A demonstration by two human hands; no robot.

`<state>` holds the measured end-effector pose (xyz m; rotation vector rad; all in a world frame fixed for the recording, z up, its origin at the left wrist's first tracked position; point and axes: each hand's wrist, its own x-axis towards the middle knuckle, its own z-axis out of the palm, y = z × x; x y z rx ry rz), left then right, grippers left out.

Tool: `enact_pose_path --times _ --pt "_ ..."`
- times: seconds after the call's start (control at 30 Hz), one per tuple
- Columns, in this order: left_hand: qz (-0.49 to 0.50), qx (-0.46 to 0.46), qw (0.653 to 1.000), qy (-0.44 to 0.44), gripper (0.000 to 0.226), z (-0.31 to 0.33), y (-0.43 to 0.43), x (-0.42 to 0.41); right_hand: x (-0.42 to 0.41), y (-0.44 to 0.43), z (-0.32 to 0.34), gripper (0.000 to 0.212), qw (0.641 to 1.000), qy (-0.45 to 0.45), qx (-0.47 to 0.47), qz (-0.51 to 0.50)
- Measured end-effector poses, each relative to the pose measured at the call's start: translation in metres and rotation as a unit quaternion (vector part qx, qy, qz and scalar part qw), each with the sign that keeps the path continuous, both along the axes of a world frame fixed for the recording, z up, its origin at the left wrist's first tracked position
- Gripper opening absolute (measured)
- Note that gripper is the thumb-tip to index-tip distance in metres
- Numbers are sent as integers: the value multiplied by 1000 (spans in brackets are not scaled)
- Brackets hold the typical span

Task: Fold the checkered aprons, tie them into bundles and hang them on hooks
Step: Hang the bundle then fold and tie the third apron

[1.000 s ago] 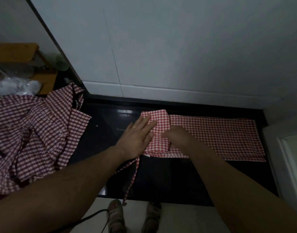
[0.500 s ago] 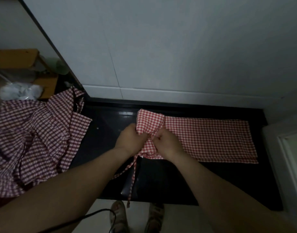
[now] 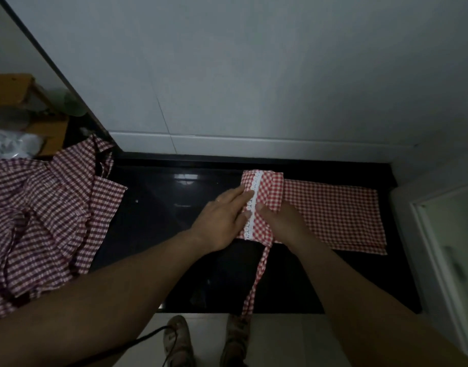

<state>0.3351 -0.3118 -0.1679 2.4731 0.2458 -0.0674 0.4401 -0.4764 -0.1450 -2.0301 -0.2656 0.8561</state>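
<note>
Shelving [image 3: 10, 86] of pale wood is seen at the far left, with a crumpled plastic bag [image 3: 10, 147] just below it; nearer, a loose heap of dark-red checkered aprons [image 3: 42, 221] is spread over the left end of a glossy black counter [image 3: 161, 213]; the left hand [image 3: 222, 221] is laid flat, fingers straight, on the folded end of a brighter red checkered apron [image 3: 333, 215], its fingertips touching a strip of white lace trim [image 3: 254, 207] that is run across the fold; below the lace, a checkered tie strap [image 3: 256, 282] is hung from the fold over the counter's front edge; just right of the lace, the right hand [image 3: 283, 223] is curled round the edge of that fold, thumb on top, so the two hands are held close together; the rest of the apron is stretched flat along the counter toward the right, below the white tiled wall [image 3: 254, 88]; a white cabinet door [image 3: 450, 247] is seen at the far right.
</note>
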Motion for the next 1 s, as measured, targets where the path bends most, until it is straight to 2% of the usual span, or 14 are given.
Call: enact_pose_path --times 0.07,0.2,0.4,0.5,0.57,0.63,0.7,0.77,0.83,0.93,1.0 --pt "-18 22 1000 9 62 -5 -4 4 6 -3 -4 49 998 -38 -10 48" --pt "-36 -3 999 34 63 -10 -15 10 14 -9 -10 58 996 17 -4 87" --pt "-16 53 997 46 71 -13 -21 2 16 -13 -6 48 999 33 -4 40" --pt "26 5 999 21 86 1 -19 -4 18 -6 1 56 993 109 14 49" --pt "8 -4 999 39 102 7 -18 -11 18 -3 3 69 980 194 51 14" --pt "20 -78 995 51 102 14 -18 -12 19 -2 1 75 959 264 98 -28" --pt "69 -232 970 25 79 20 -20 -8 16 -1 2 66 942 308 128 -44" --pt "115 -356 927 -11 65 27 -22 -1 13 4 4 48 936 324 135 -36" --pt "138 -409 902 -16 63 34 -24 2 9 12 7 41 934 331 134 -23" --pt "196 -469 861 12 54 42 -22 0 4 25 9 46 932 336 130 -18" --pt "256 -556 791 23 41 42 -14 -6 4 33 7 43 936 327 130 -20"
